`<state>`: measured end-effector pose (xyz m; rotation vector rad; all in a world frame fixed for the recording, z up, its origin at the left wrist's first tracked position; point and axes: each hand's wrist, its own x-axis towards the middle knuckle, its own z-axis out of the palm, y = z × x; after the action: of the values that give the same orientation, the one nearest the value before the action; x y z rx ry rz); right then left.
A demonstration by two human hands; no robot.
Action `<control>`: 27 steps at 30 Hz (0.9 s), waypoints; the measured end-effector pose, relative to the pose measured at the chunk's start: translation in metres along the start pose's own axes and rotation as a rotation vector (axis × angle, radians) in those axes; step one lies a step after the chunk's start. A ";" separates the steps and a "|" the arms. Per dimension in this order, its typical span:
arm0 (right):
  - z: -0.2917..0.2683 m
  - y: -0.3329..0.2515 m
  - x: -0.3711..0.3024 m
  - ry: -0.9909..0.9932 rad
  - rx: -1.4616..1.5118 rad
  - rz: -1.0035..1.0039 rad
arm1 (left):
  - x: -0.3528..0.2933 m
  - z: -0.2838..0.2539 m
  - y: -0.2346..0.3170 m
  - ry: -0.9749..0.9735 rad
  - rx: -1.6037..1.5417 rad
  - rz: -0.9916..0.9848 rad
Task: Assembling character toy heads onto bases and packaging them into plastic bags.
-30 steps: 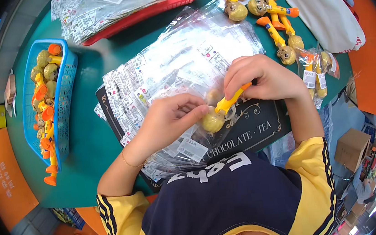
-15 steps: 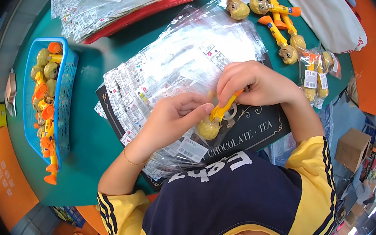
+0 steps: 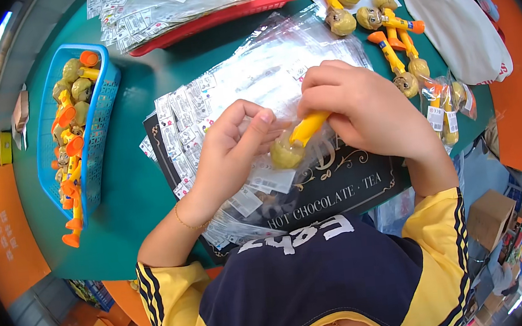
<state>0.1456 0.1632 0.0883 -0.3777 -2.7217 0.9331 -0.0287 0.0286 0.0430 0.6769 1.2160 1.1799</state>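
Observation:
A toy figure (image 3: 309,128) with a round golden head and a yellow stem is tilted over the pile of bags. My right hand (image 3: 357,105) is closed round the upper end of its stem and hides the foot. The golden head points down toward me and seems to lie inside a clear plastic bag (image 3: 312,169). Just left of the head, my left hand (image 3: 233,142) has curled fingers and a raised thumb, and appears to hold the bag's edge. Flat clear bags with printed labels (image 3: 203,99) are spread beneath both hands on a black board (image 3: 358,181).
A blue basket (image 3: 100,126) of similar figures stands left on the green table (image 3: 141,169). At the back is a red tray (image 3: 221,26) heaped with bags. Loose figures (image 3: 391,22), bagged figures (image 3: 440,112) and a white cloth bag (image 3: 450,22) lie right.
My right hand has turned over the figure and grips more of its stem, and the orange end is now hidden. My left thumb has drawn away from the figure. The whole view has shifted slightly.

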 end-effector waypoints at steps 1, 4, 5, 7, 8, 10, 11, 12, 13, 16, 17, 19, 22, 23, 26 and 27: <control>0.001 0.000 0.001 -0.001 -0.002 -0.002 | 0.002 -0.001 -0.001 0.015 -0.018 -0.021; 0.008 0.000 0.002 -0.054 0.011 -0.023 | 0.005 -0.001 -0.005 0.013 -0.027 -0.023; 0.010 0.002 0.004 -0.103 0.122 -0.075 | 0.006 -0.003 -0.008 -0.006 -0.019 -0.007; 0.013 0.009 0.007 -0.154 0.233 -0.128 | 0.009 -0.004 -0.015 -0.016 -0.046 0.024; 0.014 0.014 0.009 -0.172 0.306 -0.155 | 0.009 -0.004 -0.016 -0.025 -0.071 0.053; 0.017 0.025 0.013 -0.190 0.380 -0.184 | 0.008 -0.002 -0.011 -0.010 -0.085 0.027; 0.019 0.032 0.015 -0.166 0.416 -0.155 | 0.008 -0.002 -0.008 0.000 -0.100 0.001; 0.021 0.035 0.015 -0.142 0.453 -0.126 | 0.008 -0.001 -0.006 0.000 -0.100 0.004; 0.022 0.036 0.015 -0.142 0.451 -0.127 | 0.008 0.000 -0.005 -0.004 -0.139 -0.032; 0.026 0.040 0.013 -0.136 0.436 -0.035 | 0.010 -0.004 0.002 -0.070 -0.233 -0.132; 0.028 0.043 0.013 -0.118 0.439 -0.003 | 0.009 -0.006 0.004 -0.128 -0.288 -0.198; 0.027 0.049 0.012 -0.099 0.443 0.030 | 0.003 -0.006 0.005 -0.182 -0.207 -0.079; 0.024 0.054 0.011 -0.127 0.628 0.167 | 0.005 -0.018 0.001 -0.289 0.043 0.097; 0.025 0.057 0.011 -0.125 0.628 0.170 | 0.009 -0.023 -0.001 -0.341 0.210 0.151; 0.026 0.061 0.010 -0.138 0.593 0.089 | 0.014 -0.024 -0.002 -0.308 0.462 0.267; 0.027 0.061 0.011 -0.134 0.558 0.054 | 0.014 -0.024 -0.001 -0.309 0.461 0.265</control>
<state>0.1369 0.1974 0.0308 -0.2829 -2.4204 1.7174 -0.0522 0.0372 0.0308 1.3492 1.1632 0.9622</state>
